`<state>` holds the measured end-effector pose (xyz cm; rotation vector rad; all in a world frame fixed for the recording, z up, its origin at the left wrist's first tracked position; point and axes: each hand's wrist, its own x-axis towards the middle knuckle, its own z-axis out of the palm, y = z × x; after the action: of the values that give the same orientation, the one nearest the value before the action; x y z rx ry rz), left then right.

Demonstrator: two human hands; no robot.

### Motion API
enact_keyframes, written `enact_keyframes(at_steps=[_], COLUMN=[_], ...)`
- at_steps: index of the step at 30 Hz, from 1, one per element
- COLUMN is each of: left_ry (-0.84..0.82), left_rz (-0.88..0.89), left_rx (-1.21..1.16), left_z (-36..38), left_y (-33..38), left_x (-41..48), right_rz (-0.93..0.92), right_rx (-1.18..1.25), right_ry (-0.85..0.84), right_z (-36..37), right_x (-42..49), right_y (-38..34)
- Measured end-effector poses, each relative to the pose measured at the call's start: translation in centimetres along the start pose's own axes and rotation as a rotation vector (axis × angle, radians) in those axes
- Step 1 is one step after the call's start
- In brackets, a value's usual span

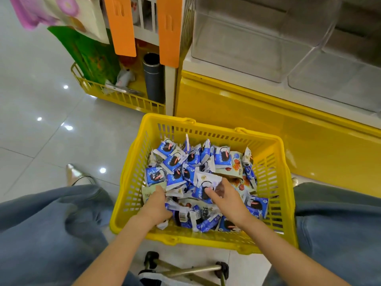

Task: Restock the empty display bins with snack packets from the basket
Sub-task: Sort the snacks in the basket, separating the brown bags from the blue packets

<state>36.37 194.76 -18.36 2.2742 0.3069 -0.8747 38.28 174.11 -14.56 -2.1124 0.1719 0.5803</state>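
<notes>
The yellow basket (132,182) holds many blue snack packets (175,159). Our right hand (224,195) pinches one packet (203,187) there; our left hand (155,205) lies among them, and we cannot tell its grip. The display bins (237,48) stand above.

One basket (214,128), two hands (156,205) (229,197), dozens of packets (173,160)

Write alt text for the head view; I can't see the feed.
Both hands are in a yellow basket of blue-and-white snack packets on the floor: the right hand pinches one packet, the left hand lies among the others. Clear, empty bins sit above a yellow cabinet, upper right.
</notes>
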Motion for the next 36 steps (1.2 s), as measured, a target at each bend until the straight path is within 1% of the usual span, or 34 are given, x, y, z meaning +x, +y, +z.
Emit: enact_keyframes(at_steps=[2, 4, 8, 11, 12, 13, 15, 18, 20, 24, 26, 27, 29, 31, 34, 36], left_ry=[-0.034, -0.045, 0.060, -0.001, -0.021, -0.027, -0.033, -0.093, -0.121, -0.119, -0.107, -0.077, 0.012, 0.073, 0.103, 0.100], left_rz=[-0.015, -0.033, -0.136, -0.140, -0.132, -0.134, -0.144, -0.049, 0.046, 0.089, 0.111, 0.104, 0.067, 0.072, 0.125, 0.134], left_rx=[-0.145, -0.373, -0.913, -1.289, -1.370, -1.397, -1.360, -1.365, -1.358, -1.291, -1.242, -1.232, -1.262, -1.336, -1.376, -1.371], left_z=[-0.7, -0.9, -1.3, -1.4, -1.4, -1.3, -1.2, -1.8, -2.1, -2.9, -3.2, -3.3, -3.5, -3.8, -4.7, -4.9], left_y=[-0.2, 0.0, 0.9, 1.5, 1.7, 1.7, 1.5, 1.4, 1.3, 0.5, 0.3, 0.2, 0.2, 0.0, -0.3, -0.5], left_x=[-0.3, -0.7, -1.5, -2.1, -2.4, -2.6, -2.9, -3.2, -3.5, -3.9, -3.9, -3.9, -3.8, -3.7, -3.8, -3.9], right_rz=[0.012, -0.004, -0.050, -0.064, -0.052, -0.039, -0.021, 0.063, 0.043, -0.125, -0.175, -0.176, -0.114, -0.025, 0.061, 0.066], right_rx=[0.086, 0.134, 0.144, 0.255, 0.251, 0.220, 0.179, 0.251, 0.277, 0.221, 0.185, 0.184, 0.160, -0.025, -0.361, -0.532], right_ry=[-0.042, -0.071, -0.101, -0.184, -0.216, -0.232, -0.206, -0.015, 0.044, -0.046, -0.092, -0.095, -0.077, -0.133, -0.364, -0.410], right_z=[0.0, 0.0, 0.5, 1.8, 2.4, 3.0, 4.2, 5.4, 6.0, 7.0, 6.7, 6.4, 6.1, 6.1, 7.0, 7.7], right_x=[-0.4, -1.1, -1.8, -2.8, -3.2, -3.5, -3.8, -3.3, -3.0, -2.5, -1.8, -1.4, -0.4, 0.4, 1.2, 1.4], right_y=[-0.5, -1.2, -2.4, -3.2, -3.2, -3.1, -2.8, -3.1, -4.0, -5.6, -5.6, -5.3, -4.1, -2.6, -0.8, -0.3])
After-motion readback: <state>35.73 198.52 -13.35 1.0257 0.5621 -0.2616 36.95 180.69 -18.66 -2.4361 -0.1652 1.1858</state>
